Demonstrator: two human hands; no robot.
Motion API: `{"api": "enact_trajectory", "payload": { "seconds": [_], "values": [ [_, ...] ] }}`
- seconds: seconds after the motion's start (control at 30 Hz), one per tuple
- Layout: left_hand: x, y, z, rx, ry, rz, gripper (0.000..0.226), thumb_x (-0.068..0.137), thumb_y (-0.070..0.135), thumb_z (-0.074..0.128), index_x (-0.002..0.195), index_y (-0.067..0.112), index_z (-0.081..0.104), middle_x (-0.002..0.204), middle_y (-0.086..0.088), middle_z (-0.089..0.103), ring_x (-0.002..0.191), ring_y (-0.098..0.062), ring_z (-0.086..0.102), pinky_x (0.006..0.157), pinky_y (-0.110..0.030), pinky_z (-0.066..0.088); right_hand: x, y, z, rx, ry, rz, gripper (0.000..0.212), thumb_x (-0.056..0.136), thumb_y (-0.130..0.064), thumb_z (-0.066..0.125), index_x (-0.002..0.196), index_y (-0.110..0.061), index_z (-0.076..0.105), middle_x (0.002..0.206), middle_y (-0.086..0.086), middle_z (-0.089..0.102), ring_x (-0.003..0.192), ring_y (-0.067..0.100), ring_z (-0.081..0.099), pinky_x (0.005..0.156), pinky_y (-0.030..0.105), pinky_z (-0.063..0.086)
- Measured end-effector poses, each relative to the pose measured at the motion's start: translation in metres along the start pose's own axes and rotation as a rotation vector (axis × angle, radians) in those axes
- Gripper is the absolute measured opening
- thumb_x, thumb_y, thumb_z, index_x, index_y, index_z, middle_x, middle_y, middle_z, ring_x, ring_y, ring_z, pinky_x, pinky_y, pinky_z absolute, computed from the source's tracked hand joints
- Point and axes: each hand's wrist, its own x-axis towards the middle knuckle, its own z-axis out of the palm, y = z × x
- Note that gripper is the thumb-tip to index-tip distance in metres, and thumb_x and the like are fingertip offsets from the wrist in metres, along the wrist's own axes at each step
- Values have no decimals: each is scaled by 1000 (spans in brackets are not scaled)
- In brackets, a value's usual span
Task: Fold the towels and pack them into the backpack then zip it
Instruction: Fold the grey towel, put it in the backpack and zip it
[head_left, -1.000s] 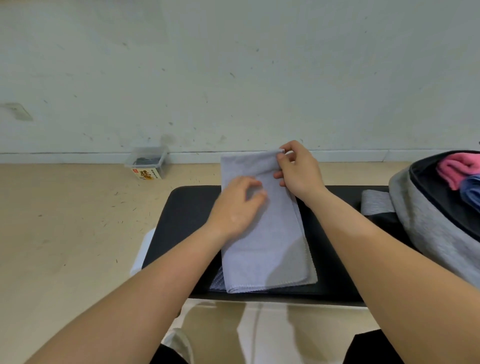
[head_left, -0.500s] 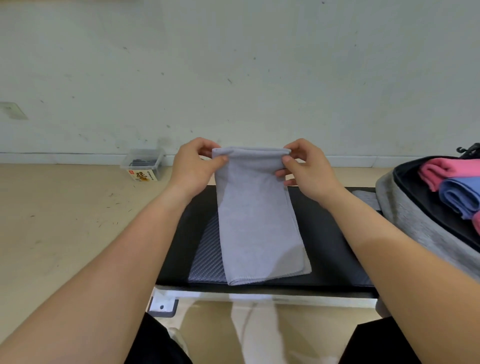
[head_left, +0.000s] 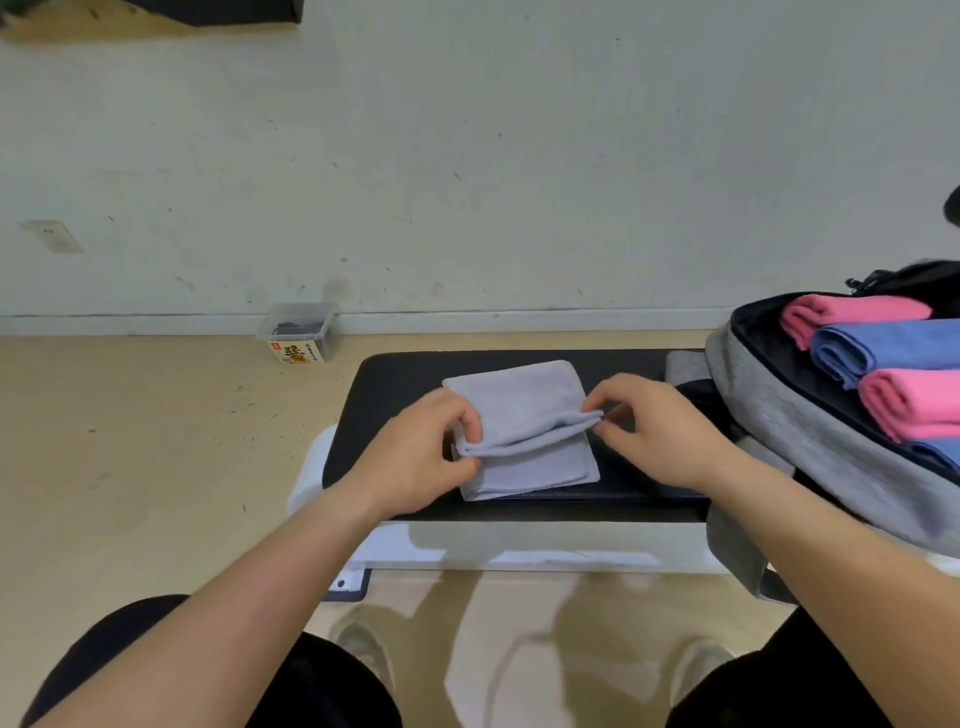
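Both hands (head_left: 421, 457) (head_left: 657, 431) pinch the towel's (head_left: 519, 400) folded edge on the bench (head_left: 395, 374). Uneven pull risks misaligned layers, likely a bulky fit.

A black padded bench (head_left: 395, 384) stands on a white base (head_left: 519, 545). Left of it, a clear plastic box (head_left: 298, 332) with a yellow label sits on the tan floor (head_left: 130, 441), touching the scuffed white wall (head_left: 467, 156).

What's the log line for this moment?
step: folding grey towel on bench | left hand: pinches fold | right hand: pinches fold | backpack: open, packed towels inside
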Motion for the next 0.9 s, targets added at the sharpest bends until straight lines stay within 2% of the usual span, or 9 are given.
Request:
{"api": "enact_trajectory", "payload": {
  "seconds": [0.1, 0.33, 0.5, 0.6, 0.67, 0.73, 0.8, 0.87, 0.9],
  "values": [
    [-7, -3, 7, 108, -26, 22, 24, 79, 33, 71, 83, 39, 48, 107, 20, 51, 90, -7, 57, 77, -33, 55, -7, 2, 6, -20, -32, -24, 12, 90, -21, 65, 95, -32, 66, 101, -17, 59, 86, 4, 64, 77, 34, 56],
    [-12, -4, 7, 106, -21, 69, 22, 77, 34, 67, 82, 38, 45, 107, 19, 50, 89, -11, 57, 76, -35, 53, -13, 4, 6, -87, -19, -101, 15, 85, -22, 63, 90, -37, 63, 100, -19, 57, 88, 0, 62, 75, 34, 54],
    [-12, -8, 11, 171, -111, 55, 24, 74, 30, 65, 82, 37, 44, 110, 22, 45, 85, -12, 55, 74, -36, 52, -19, 5, 8, -261, -123, -146, 19, 82, -29, 65, 90, -42, 54, 116, -22, 50, 77, -6, 53, 63, 20, 45],
    [-10, -6, 10, 234, -166, 60, 23, 74, 33, 66, 82, 38, 45, 111, 23, 42, 94, -8, 49, 76, -34, 52, -18, 2, 10, -385, -185, -146, 24, 76, -52, 63, 95, -41, 56, 114, -23, 42, 91, 2, 47, 69, 26, 49],
    [-7, 0, 4, 299, -209, 49, 20, 74, 46, 66, 80, 36, 49, 109, 23, 44, 97, -7, 44, 74, -32, 51, -14, -3, 8, -409, -148, -148, 31, 76, -66, 53, 88, -39, 63, 105, -21, 44, 93, 5, 45, 72, 26, 47],
    [4, 11, -2, 317, -157, 31, 27, 75, 59, 59, 72, 33, 55, 99, 19, 51, 94, -6, 43, 73, -30, 47, -5, -12, 8, -378, -24, -170, 36, 86, -59, 44, 81, -33, 68, 96, -15, 48, 87, 10, 46, 72, 28, 43],
    [22, 23, -2, 260, 22, 21, 29, 85, 56, 54, 71, 31, 60, 93, 14, 55, 92, -9, 48, 74, -32, 46, 11, -24, 14, -295, 159, -186, 32, 94, -42, 46, 85, -24, 70, 95, -8, 53, 87, 15, 49, 73, 32, 44],
    [41, 28, 11, 275, 198, 0, 23, 95, 43, 49, 94, 29, 67, 106, 10, 59, 102, -14, 52, 83, -35, 47, 30, -35, 27, -222, 262, -170, 24, 96, -29, 49, 104, -21, 70, 107, -4, 60, 99, 19, 55, 83, 35, 47],
    [48, 27, 21, 318, 228, -29, 26, 98, 38, 46, 110, 26, 66, 121, 6, 58, 114, -17, 51, 92, -36, 46, 38, -38, 34, -225, 244, -144, 29, 97, -27, 47, 118, -21, 67, 120, -2, 60, 110, 19, 54, 92, 36, 46]
  ]
}}
